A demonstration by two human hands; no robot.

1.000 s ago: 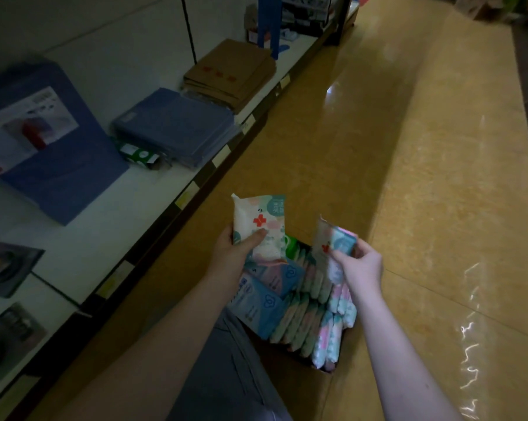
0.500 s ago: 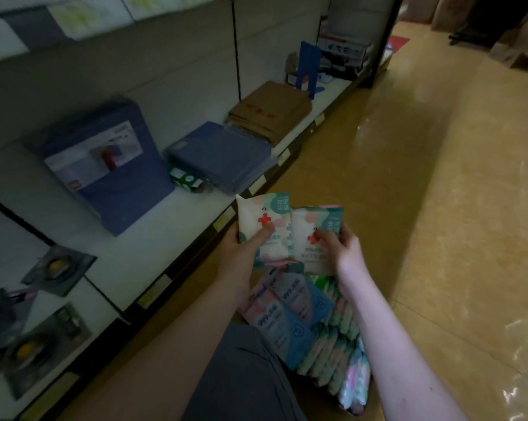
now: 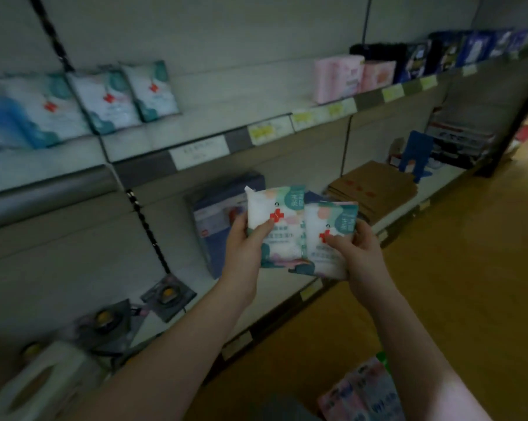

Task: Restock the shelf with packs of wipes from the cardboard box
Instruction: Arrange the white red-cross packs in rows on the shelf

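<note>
Head view shows two white and teal packs of wipes, held up side by side in front of the shelving. The left grip (image 3: 244, 247) holds the left pack (image 3: 282, 250) with its thumb on the front. The right grip (image 3: 361, 256) holds the right pack (image 3: 325, 218) the same way, and the two packs' edges meet. More packs (image 3: 362, 390) lie low at the near right. On the upper shelf (image 3: 196, 126), three similar packs (image 3: 104, 98) stand at the left and pink packs (image 3: 338, 77) further right. A blue packet (image 3: 217, 214) leans behind the grips.
</note>
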